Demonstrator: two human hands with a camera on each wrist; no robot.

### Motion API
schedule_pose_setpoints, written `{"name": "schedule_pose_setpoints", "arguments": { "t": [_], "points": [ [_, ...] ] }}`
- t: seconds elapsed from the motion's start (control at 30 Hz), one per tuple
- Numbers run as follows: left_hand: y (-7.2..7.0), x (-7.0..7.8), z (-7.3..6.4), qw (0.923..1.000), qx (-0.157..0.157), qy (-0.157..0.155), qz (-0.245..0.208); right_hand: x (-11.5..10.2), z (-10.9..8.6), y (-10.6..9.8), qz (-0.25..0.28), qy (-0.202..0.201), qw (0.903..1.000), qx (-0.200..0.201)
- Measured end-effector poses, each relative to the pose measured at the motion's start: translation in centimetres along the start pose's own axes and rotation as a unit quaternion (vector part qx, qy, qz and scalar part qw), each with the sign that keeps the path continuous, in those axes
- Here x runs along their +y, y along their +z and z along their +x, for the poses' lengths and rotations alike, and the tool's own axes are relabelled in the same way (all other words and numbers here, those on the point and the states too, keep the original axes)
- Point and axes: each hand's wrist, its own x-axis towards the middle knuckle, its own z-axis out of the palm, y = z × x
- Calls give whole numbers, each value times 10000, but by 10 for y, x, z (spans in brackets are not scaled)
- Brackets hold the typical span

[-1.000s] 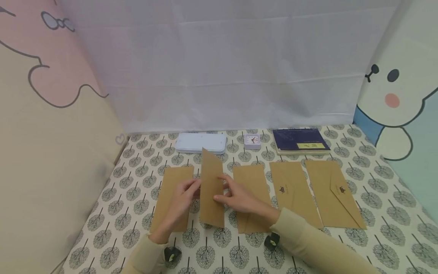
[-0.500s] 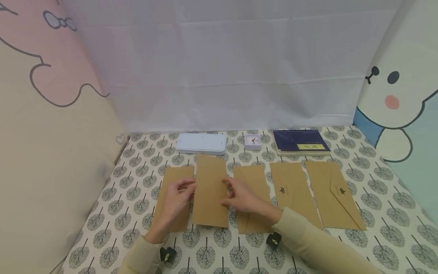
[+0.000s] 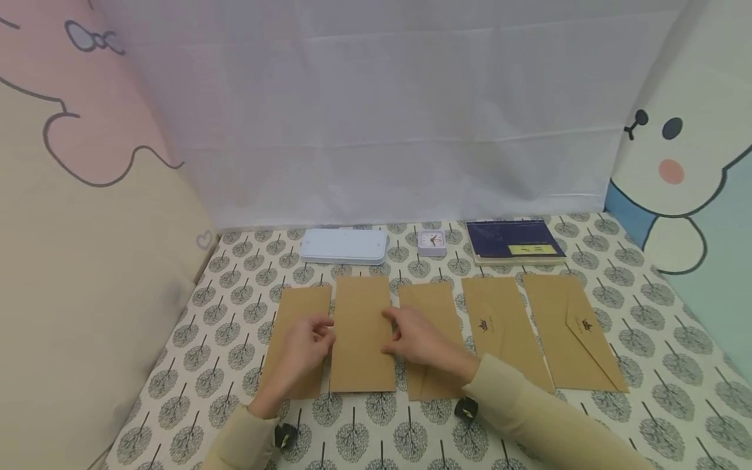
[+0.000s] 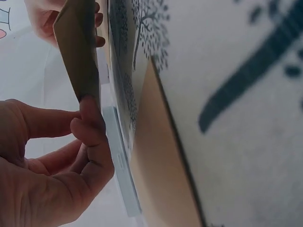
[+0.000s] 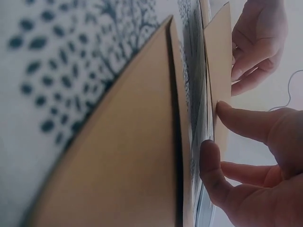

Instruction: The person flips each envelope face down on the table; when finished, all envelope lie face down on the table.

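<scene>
A plain brown envelope [image 3: 361, 333] is held between my hands, nearly level just above the patterned cloth. My left hand [image 3: 308, 343] pinches its left edge; in the left wrist view thumb and finger meet on the envelope [image 4: 78, 52]. On the opposite edge my right hand [image 3: 414, 336] grips with thumb and a finger, the other fingers bent beneath in the right wrist view. One brown envelope [image 3: 299, 303] lies flat to the left, partly under my left hand. Another envelope [image 3: 431, 300] lies to the right, partly covered by my right hand and wrist.
Farther right lie two envelopes with crown-printed flaps, an envelope [image 3: 499, 320] and an outer envelope [image 3: 564, 339]. Along the back stand a white flat case [image 3: 343, 245], a small square clock [image 3: 431, 241] and a dark blue book [image 3: 514, 241]. A white curtain [image 3: 382, 130] hangs behind.
The envelope in my hands has turned from tilted and narrow to facing up, and has come down toward the cloth. My hands have moved slightly apart, still at its two edges.
</scene>
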Motion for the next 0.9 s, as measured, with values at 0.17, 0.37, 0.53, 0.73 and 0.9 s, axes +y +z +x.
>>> {"name": "schedule_pose_setpoints", "arguments": {
  "t": [0.17,0.37,0.53,0.73,0.9],
  "points": [
    [1,1,-1,9995,-218,-190,156,-3,3,1,-161,135,9998,4],
    [2,5,-3,9962,-583,-377,527,-3,6,3,-558,106,9984,-35],
    [2,8,-4,9947,-664,-309,715,-2,7,5,-676,143,9976,-53],
    [4,9,-4,9924,-756,-333,909,-3,7,5,-702,249,9972,-62],
    [3,12,-5,9903,-794,-339,1093,-5,7,5,-749,265,9968,-95]
  ]
}}
